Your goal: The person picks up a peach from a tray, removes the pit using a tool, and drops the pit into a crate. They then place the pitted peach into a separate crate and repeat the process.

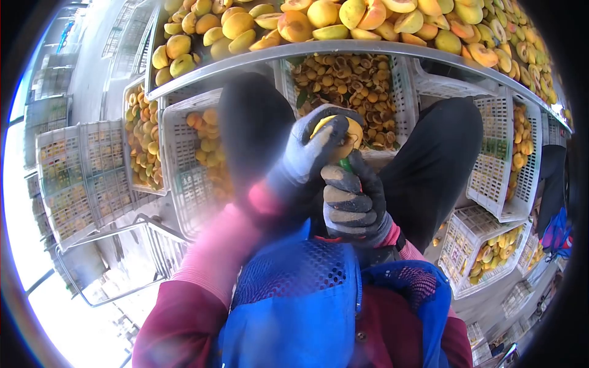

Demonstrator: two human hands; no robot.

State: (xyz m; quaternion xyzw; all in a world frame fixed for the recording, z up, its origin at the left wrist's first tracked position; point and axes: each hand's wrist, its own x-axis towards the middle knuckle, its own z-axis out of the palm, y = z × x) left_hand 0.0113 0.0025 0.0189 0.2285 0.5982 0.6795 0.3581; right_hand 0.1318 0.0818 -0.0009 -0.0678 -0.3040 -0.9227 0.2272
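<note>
In gloves, both my hands meet in front of my lap. My left hand (311, 146) is closed around a yellow peach (352, 136), apparently a cut piece, with its flesh side partly toward me. My right hand (356, 205) wraps around a small tool with a green handle (345, 164). The tool's working end is at the peach and I cannot make it out. Beyond the hands, between my knees, stands a crate (403, 92) of brown peach pits and scraps.
A metal-rimmed table (294, 50) heaped with cut peaches spans the far side. White crates of peaches stand left (184, 156) and right (491, 156) of my knees. Stacked crates (86, 178) and a metal frame (150, 245) are at the left. Another person's dark-clothed leg (552, 178) shows far right.
</note>
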